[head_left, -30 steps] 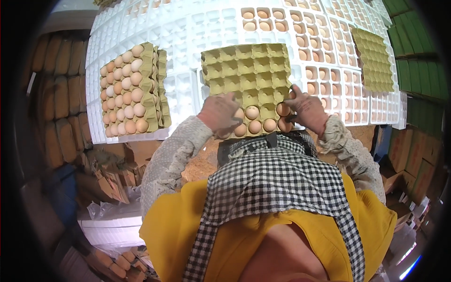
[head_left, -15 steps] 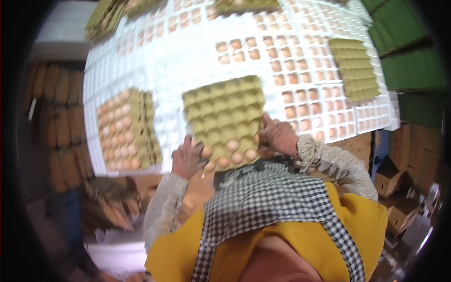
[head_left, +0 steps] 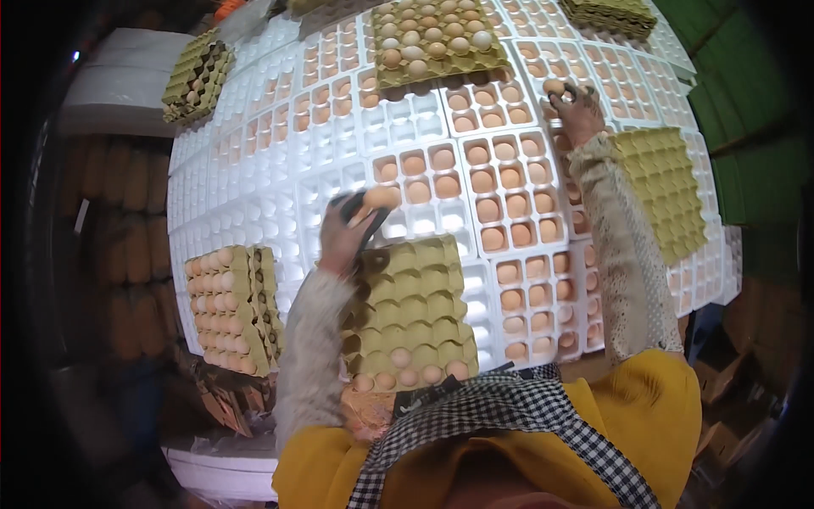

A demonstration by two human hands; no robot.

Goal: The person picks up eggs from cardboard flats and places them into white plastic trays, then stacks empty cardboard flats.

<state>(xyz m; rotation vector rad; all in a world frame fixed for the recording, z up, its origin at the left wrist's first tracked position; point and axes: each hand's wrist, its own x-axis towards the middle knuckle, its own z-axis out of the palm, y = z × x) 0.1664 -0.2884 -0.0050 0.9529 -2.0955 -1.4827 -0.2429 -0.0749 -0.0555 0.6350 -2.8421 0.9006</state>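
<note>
Head camera, nearest first: just beyond the checked apron (head_left: pixel 509 407) lies an olive pulp tray (head_left: pixel 407 297), with a row of eggs (head_left: pixel 408 377) along its close edge, one more behind that row, and bare cups past it. To its left stands a stack of pulp trays (head_left: pixel 264 288), the top one loaded. Just past the near tray, the left hand (head_left: pixel 343 229) has its fingers clamped on an egg (head_left: pixel 381 198) above a partly filled white tray (head_left: pixel 437 218). Farther out and to the right, the right hand (head_left: pixel 578 114) curls its fingers about another egg (head_left: pixel 554 87) (I cannot tell whether they grip it or only touch it). Farthest off, a second loaded tray (head_left: pixel 487 64) rests on the white ones. The step in hand appears to be handling eggs among trays; the next move seems to call for a light hold, clear of neighbouring shells.
</note>
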